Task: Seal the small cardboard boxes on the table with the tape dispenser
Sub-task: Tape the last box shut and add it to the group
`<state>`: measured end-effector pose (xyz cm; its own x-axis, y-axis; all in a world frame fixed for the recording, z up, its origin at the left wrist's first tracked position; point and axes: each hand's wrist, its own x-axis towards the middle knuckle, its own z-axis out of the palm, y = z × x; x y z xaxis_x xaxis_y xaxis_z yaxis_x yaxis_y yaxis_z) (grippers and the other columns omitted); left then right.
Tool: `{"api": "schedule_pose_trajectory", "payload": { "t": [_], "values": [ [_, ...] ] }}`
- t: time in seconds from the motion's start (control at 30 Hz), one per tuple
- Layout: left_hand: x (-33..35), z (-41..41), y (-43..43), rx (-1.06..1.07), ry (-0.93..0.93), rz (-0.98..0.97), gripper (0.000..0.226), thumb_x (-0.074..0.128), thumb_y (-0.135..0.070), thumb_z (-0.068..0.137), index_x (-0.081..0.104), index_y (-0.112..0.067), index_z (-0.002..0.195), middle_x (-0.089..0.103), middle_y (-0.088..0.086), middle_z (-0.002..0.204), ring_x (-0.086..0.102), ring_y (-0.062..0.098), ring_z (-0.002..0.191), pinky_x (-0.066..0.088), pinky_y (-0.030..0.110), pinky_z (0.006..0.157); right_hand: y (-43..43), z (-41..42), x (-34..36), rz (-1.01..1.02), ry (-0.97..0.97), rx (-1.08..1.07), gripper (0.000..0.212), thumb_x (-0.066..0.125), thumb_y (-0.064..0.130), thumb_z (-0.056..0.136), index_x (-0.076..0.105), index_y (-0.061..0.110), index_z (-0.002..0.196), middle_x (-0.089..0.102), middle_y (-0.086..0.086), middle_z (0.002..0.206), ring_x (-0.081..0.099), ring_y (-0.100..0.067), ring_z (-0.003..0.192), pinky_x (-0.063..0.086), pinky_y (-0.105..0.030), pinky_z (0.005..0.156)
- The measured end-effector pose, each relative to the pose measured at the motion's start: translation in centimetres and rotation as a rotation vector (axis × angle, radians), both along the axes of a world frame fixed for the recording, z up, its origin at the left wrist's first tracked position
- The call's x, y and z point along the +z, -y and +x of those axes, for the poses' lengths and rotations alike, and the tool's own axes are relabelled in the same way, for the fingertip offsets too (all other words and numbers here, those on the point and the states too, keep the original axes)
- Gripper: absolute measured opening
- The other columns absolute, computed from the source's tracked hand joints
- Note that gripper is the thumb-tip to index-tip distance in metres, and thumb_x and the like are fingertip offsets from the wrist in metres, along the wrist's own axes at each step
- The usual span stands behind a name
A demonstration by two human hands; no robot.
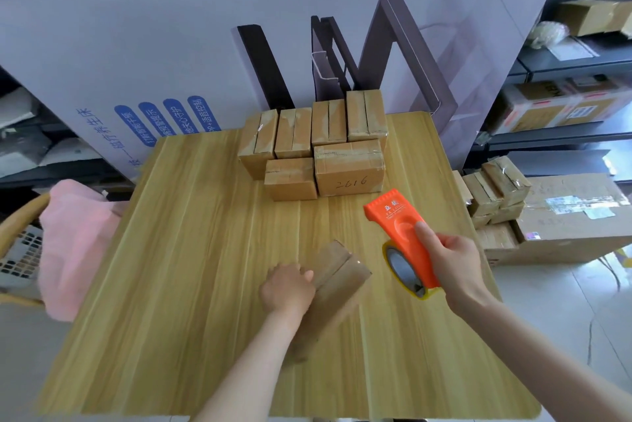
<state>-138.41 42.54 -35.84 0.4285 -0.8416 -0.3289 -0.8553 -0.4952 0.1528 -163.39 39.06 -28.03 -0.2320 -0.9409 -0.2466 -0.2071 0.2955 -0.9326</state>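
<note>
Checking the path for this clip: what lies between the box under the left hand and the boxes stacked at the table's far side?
Head view: only bare table between the box and the stacked boxes.

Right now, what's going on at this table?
A person steadies a small cardboard box on the wooden table with the left hand. The right hand grips an orange tape dispenser, held beside the box and not touching it. The box's flaps are closed. More boxes, several taped, sit grouped at the table's far edge.
</note>
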Motion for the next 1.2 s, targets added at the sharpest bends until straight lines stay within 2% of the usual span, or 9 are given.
{"api": "schedule_pose_trajectory", "payload": {
  "t": [0.1,0.2,0.33,0.4,0.6,0.8,1.0,1.13,1.2],
  "values": [
    [0.6,0.7,-2.2,0.164,-0.087,0.021,0.039,0.043,-0.044,0.096,0.053,-0.024,0.128,0.058,-0.001,0.123,0.055,0.021,0.114,0.044,0.033,0.082,-0.2,0.9,0.6,0.005,0.036,0.123,0.045,0.066,0.044,0.086,0.069,0.006,0.063,0.061,-0.007,0.046,0.057,-0.02,0.039,0.043,-0.026,0.038],
    [2.7,0.2,-1.7,0.141,-0.246,-0.123,0.051,0.06,-0.035,0.089,0.047,-0.024,0.137,0.056,-0.004,0.128,0.051,0.017,0.12,0.045,0.03,0.091,-0.1,1.8,1.9,-0.002,0.136,0.208,0.038,0.067,0.038,0.087,0.069,0.004,0.07,0.063,-0.021,0.051,0.057,-0.038,0.036,0.046,-0.034,0.032],
    [10.9,-0.4,1.8,0.412,-1.086,-0.392,0.029,0.062,-0.036,0.092,0.065,-0.019,0.115,0.07,-0.004,0.111,0.064,0.013,0.104,0.048,0.017,0.076,0.6,2.5,4.6,-0.087,0.116,0.304,0.035,0.065,0.033,0.09,0.07,0.002,0.073,0.06,-0.027,0.053,0.057,-0.035,0.037,0.049,-0.041,0.034],
    [14.8,-0.4,3.0,0.321,-1.23,-0.406,0.031,0.054,-0.042,0.095,0.067,-0.017,0.109,0.073,-0.002,0.102,0.068,0.014,0.097,0.051,0.023,0.076,1.1,2.8,6.1,-0.133,0.103,0.328,0.031,0.065,0.031,0.09,0.071,0.007,0.07,0.06,-0.025,0.052,0.057,-0.035,0.037,0.049,-0.04,0.033],
    [21.3,-0.1,3.7,0.063,-1.171,-0.505,0.024,0.046,-0.026,0.101,0.07,-0.021,0.101,0.074,-0.001,0.099,0.069,0.013,0.096,0.052,0.029,0.084,2.3,3.8,9.6,-0.256,0.062,0.349,0.031,0.067,0.03,0.089,0.07,0.016,0.061,0.06,-0.015,0.046,0.058,-0.032,0.036,0.048,-0.039,0.031],
    [22.8,0.0,3.7,0.018,-1.106,-0.493,0.03,0.045,-0.033,0.101,0.072,-0.023,0.094,0.075,-0.004,0.095,0.068,0.011,0.096,0.051,0.03,0.089,2.7,4.4,11.8,-0.331,-0.009,0.361,0.038,0.068,0.03,0.088,0.066,0.031,0.05,0.053,0.002,0.039,0.054,-0.021,0.032,0.047,-0.037,0.029],
    [24.1,0.8,5.1,0.29,-1.303,-0.476,0.016,0.07,-0.033,0.086,0.073,-0.017,0.085,0.073,-0.003,0.076,0.067,0.009,0.067,0.051,0.026,0.066,2.7,4.8,13.3,-0.373,-0.019,0.372,0.033,0.067,0.029,0.089,0.069,0.035,0.056,0.058,0.0,0.043,0.058,-0.022,0.035,0.047,-0.035,0.03],
    [24.7,0.7,6.4,0.36,-1.268,-0.476,0.006,0.076,-0.017,0.08,0.071,-0.016,0.081,0.071,-0.006,0.065,0.062,0.006,0.058,0.049,0.02,0.051,2.9,5.2,13.9,-0.401,-0.079,0.37,0.034,0.067,0.029,0.089,0.068,0.032,0.055,0.056,0.004,0.041,0.052,-0.013,0.031,0.04,-0.025,0.028],
    [25.0,0.6,7.2,0.386,-1.226,-0.514,0.008,0.072,-0.009,0.082,0.069,-0.015,0.078,0.07,-0.006,0.063,0.063,0.007,0.061,0.048,0.019,0.047,3.1,5.6,14.3,-0.415,-0.129,0.371,0.03,0.066,0.035,0.088,0.071,0.02,0.063,0.059,0.0,0.044,0.054,-0.015,0.033,0.043,-0.03,0.028]
  ]
}}
